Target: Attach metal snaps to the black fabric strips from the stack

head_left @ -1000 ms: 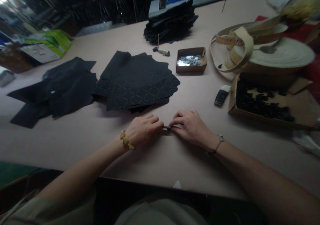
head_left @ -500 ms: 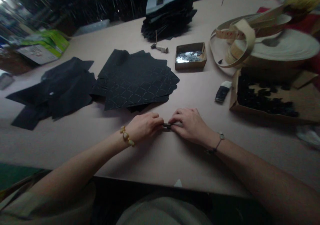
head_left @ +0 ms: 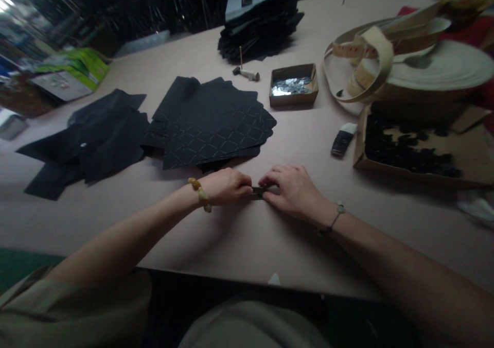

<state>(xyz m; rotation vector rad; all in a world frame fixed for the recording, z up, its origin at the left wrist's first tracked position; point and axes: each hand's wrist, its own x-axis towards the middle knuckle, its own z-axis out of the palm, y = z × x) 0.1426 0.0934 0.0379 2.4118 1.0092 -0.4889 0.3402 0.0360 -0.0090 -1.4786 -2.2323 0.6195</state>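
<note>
- Here, a narrow, dark strip (head_left: 257, 190) is pinched by the left hand (head_left: 227, 186).
- Its other end is held by the right hand (head_left: 292, 191).
- Both hands are angled inward.

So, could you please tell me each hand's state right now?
Left hand: holding one end of a small dark piece.
Right hand: holding the other.

I find the counter (head_left: 231, 250) pale and pinkish. At my left lie loose black sheets (head_left: 111, 144); beside them I record a fanned stack (head_left: 216, 114) with a diamond pattern. Farther back sit a black pile (head_left: 262, 31) and a small carton (head_left: 295, 100). At my right I note a larger carton (head_left: 360, 155), a black-and-white item (head_left: 343, 140) just beside it, and a beige coil of strap (head_left: 436, 70) behind.
</note>
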